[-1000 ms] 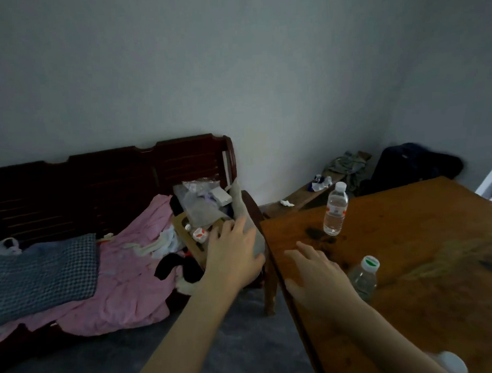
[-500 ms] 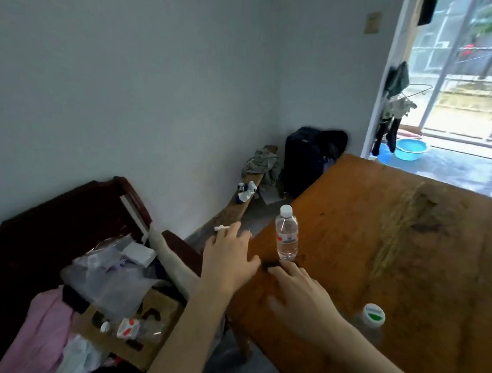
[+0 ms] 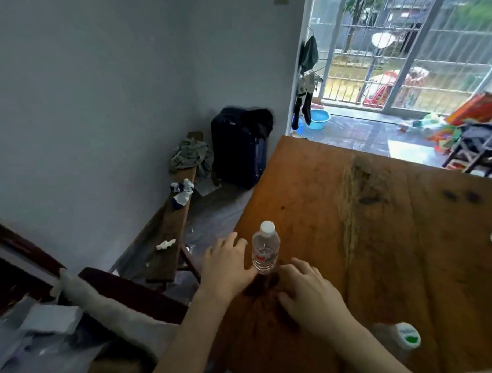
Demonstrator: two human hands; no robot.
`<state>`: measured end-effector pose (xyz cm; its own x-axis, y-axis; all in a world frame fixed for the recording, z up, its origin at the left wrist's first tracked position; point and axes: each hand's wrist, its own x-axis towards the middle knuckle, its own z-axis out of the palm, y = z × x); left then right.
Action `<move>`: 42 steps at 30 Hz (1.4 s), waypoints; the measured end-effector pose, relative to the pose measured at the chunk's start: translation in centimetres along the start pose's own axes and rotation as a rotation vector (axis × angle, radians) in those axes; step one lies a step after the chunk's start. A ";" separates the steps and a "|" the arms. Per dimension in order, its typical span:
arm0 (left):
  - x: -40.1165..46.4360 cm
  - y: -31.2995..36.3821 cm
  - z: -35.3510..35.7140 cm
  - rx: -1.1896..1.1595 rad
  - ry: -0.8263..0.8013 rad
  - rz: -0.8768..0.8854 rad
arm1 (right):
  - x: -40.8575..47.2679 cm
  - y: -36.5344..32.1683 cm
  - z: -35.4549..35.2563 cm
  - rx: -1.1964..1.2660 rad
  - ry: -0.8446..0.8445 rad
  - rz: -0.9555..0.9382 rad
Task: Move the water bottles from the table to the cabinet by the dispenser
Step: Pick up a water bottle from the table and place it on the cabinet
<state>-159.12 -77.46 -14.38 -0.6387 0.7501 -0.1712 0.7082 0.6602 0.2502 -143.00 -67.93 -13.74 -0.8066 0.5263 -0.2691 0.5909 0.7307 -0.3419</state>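
So my left hand point(image 3: 228, 266) and right hand point(image 3: 310, 291) flank the upright water bottle point(image 3: 265, 248) at center frame near the desk point(image 3: 380, 237) edge, fingers spread loose and gripping nothing, readying to close, while a green-capped bottle point(image 3: 406, 338) sits half cut off at lower right.

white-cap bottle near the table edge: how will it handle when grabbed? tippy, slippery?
The white-cap bottle stands tall and narrow near the table edge, so a sideways nudge could probably tip it. It looks nearly full, so likely fairly heavy and firm rather than crushable. Its clear, smooth plastic may be a bit slippery.
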 end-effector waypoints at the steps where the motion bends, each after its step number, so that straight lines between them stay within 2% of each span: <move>1: 0.6 -0.1 0.5 -0.015 0.001 0.008 | 0.2 0.1 0.1 -0.003 0.006 0.018; 3: 1.6 -0.3 1.5 -0.091 0.002 0.003 | 0.3 0.2 0.2 -0.002 0.020 0.044; 10: 4.7 1.0 5.2 -0.589 0.006 -0.134 | 0.5 1.5 0.6 0.041 0.036 0.130; 14: 5.8 1.0 7.5 -0.747 0.061 -0.113 | 0.4 2.2 0.6 0.044 0.047 0.157; 19: 6.0 1.1 7.9 -0.772 0.150 -0.076 | 0.1 2.5 0.4 0.059 0.061 0.159; 24: 4.8 1.0 7.2 -0.720 0.161 -0.048 | -0.2 2.9 -0.2 0.109 0.062 0.150; 30: 3.4 1.4 2.0 -0.710 0.151 0.081 | -0.6 2.7 -2.4 0.126 0.082 0.073; 33: 2.3 2.6 -1.4 -0.740 0.241 0.130 | -1.2 2.5 -4.2 0.174 0.129 0.017; 37: 0.9 5.3 -5.3 -0.871 0.369 0.193 | -1.8 3.2 -5.9 0.344 0.199 -0.018; 42: -0.2 9.4 -9.0 -0.989 0.353 0.305 | -2.4 5.4 -8.0 0.701 0.154 0.091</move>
<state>-155.02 -71.76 -3.41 -0.6397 0.7192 0.2711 0.3973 0.0074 0.9177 -138.02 -61.77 -7.77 -0.7168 0.6644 -0.2118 0.4857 0.2577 -0.8353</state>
